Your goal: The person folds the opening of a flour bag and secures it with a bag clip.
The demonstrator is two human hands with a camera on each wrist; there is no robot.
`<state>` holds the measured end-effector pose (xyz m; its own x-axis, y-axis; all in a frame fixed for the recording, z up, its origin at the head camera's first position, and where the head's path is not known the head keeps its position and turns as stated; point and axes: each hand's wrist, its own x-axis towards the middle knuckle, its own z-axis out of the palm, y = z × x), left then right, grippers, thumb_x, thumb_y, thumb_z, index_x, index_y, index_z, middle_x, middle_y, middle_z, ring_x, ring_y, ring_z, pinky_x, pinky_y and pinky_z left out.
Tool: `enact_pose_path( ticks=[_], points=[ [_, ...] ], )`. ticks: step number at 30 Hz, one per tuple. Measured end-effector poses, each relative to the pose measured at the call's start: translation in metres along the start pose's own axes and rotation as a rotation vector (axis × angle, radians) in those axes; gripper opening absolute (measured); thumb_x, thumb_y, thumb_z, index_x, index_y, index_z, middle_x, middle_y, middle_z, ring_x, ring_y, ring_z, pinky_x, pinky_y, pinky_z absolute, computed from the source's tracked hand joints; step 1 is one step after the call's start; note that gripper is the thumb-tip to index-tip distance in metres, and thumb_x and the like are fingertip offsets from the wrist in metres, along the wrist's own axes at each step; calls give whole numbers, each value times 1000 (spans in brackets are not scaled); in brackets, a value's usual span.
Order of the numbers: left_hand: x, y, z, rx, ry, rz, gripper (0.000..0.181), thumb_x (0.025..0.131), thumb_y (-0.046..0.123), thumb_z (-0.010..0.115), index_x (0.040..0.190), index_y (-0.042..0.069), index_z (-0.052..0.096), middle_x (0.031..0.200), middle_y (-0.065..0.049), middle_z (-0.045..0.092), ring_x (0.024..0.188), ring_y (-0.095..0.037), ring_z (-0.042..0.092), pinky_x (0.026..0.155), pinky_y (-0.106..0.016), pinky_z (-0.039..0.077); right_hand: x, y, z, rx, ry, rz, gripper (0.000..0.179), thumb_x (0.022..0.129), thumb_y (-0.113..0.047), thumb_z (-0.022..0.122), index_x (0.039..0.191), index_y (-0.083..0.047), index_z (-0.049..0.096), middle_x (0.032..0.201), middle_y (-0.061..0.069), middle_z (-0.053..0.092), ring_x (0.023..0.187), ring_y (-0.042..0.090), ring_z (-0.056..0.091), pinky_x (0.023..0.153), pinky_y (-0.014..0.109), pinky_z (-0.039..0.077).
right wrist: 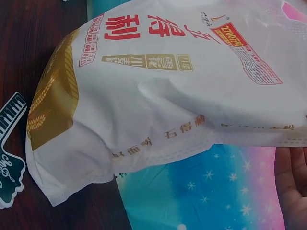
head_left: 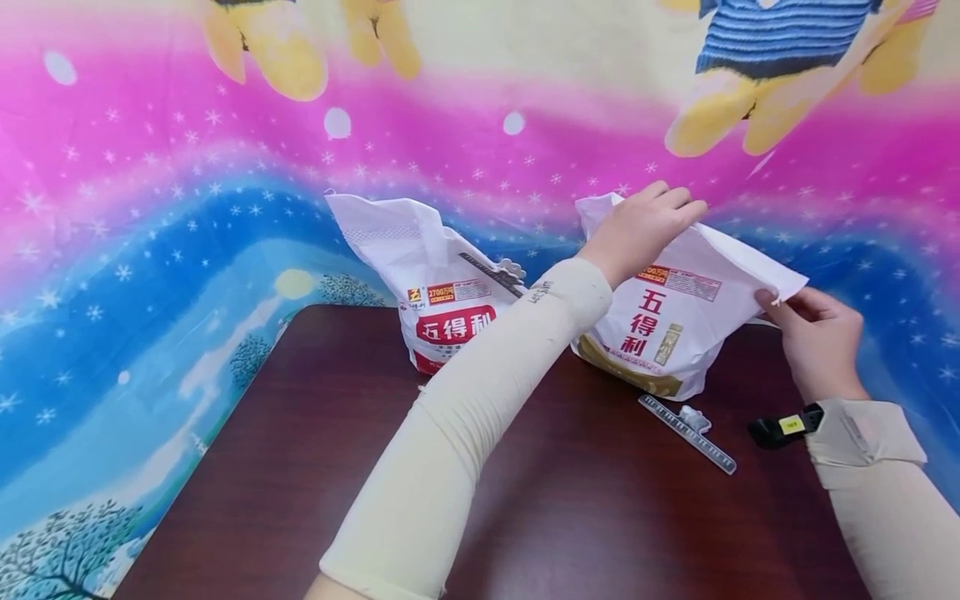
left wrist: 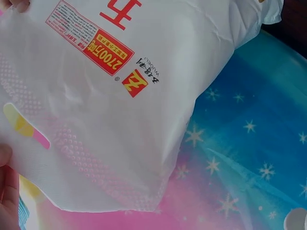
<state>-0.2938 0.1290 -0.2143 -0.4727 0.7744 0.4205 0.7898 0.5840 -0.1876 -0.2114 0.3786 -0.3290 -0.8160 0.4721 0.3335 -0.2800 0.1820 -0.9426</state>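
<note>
White flour bag with red lettering and a gold base [head_left: 667, 308] stands between my two hands, and judging by how things lie, the step in hand is managing its top edge. Nearest me, a pale cream sleeve covers each forearm. Just beyond, on the dark reddish-brown wooden tabletop [head_left: 540, 467], a long flat strip with piano-key bars and a scalloped end [head_left: 686, 433] lies nearer me than both hands, left of my right wrist and just before the bag.

My right hand [head_left: 821, 333] pinches the bag's right upper corner. My left hand [head_left: 645, 225] grips the top edge further left, its fingers curled over it. Between them the bag's upper part slants down toward the right. Its base appears to rest on the tabletop. I judge that the next move calls for level, steady tension, with neither grip slipping.

Left of my left hand, partly behind that forearm, stands a second white bag with a red label [head_left: 442, 287], a similar strip against its upper part. Farthest, beyond both hands, hangs a pink-and-blue snowflake-patterned cloth [head_left: 525, 158].
</note>
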Motion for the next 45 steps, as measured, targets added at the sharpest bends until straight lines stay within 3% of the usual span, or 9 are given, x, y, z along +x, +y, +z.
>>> enact_pose_path(
  ticks=[8, 13, 16, 21, 24, 28, 34, 42, 45],
  points=[
    [-5, -1, 2, 51, 51, 26, 41, 107, 19, 52, 148, 25, 51, 143, 9, 55, 131, -8, 49, 109, -14, 35, -2, -1, -2, -20, -8, -14, 36, 89, -14, 78, 124, -6, 73, 100, -12, 72, 85, 1, 69, 74, 10, 53],
    [-7, -3, 2, 37, 64, 21, 41, 107, 19, 53, 147, 25, 52, 143, 9, 56, 132, -8, 48, 109, -14, 35, -1, 0, -5, -76, -44, -50, 32, 93, -14, 74, 124, -7, 73, 100, -13, 71, 84, 1, 68, 74, 10, 53],
    [-8, -4, 3, 25, 73, 17, 41, 106, 20, 55, 147, 25, 52, 142, 9, 57, 131, -8, 49, 108, -14, 36, -1, 1, -8, -9, -69, -73, 26, 95, -8, 70, 120, -4, 74, 98, -9, 72, 82, 3, 69, 74, 11, 54],
    [-8, -4, 4, 31, 78, 14, 40, 107, 20, 54, 146, 25, 53, 140, 10, 58, 130, -8, 49, 107, -14, 37, -1, -4, -13, 228, -147, -77, 24, 100, 2, 55, 116, 3, 72, 106, 2, 71, 87, 10, 72, 79, 18, 57],
    [-8, -4, 5, 25, 77, 9, 40, 106, 19, 54, 145, 26, 53, 140, 10, 58, 130, -7, 49, 108, -14, 36, 1, -12, -15, 321, -191, -78, 27, 104, -1, 48, 119, 5, 70, 114, 7, 68, 94, 14, 72, 83, 22, 57],
    [-9, -4, 4, 16, 82, 7, 39, 106, 18, 56, 144, 25, 55, 139, 10, 58, 129, -7, 49, 108, -14, 36, 3, -25, -17, 334, -252, -95, 32, 107, -15, 52, 125, 7, 66, 118, 9, 67, 102, 16, 68, 87, 20, 55],
    [-9, -4, 6, 21, 87, 13, 38, 106, 17, 55, 143, 25, 55, 138, 10, 59, 128, -8, 50, 107, -13, 37, 4, -37, -20, 194, -323, -126, 36, 107, -19, 53, 132, 5, 63, 126, 4, 63, 113, 11, 61, 87, 11, 51],
    [-7, -5, 7, 37, 89, 10, 40, 106, 19, 56, 145, 25, 54, 139, 9, 58, 130, -7, 49, 109, -13, 35, 4, -43, -24, -317, -366, -182, 39, 106, -22, 53, 144, -11, 58, 132, -8, 59, 114, 3, 56, 84, 6, 46],
    [-6, -5, 7, 40, 96, 10, 40, 106, 19, 55, 145, 25, 54, 140, 9, 58, 131, -7, 49, 109, -13, 35, 4, -44, -24, -375, -383, -166, 41, 106, -23, 56, 145, -14, 57, 128, -11, 60, 113, 2, 54, 82, 6, 44]
  ],
)
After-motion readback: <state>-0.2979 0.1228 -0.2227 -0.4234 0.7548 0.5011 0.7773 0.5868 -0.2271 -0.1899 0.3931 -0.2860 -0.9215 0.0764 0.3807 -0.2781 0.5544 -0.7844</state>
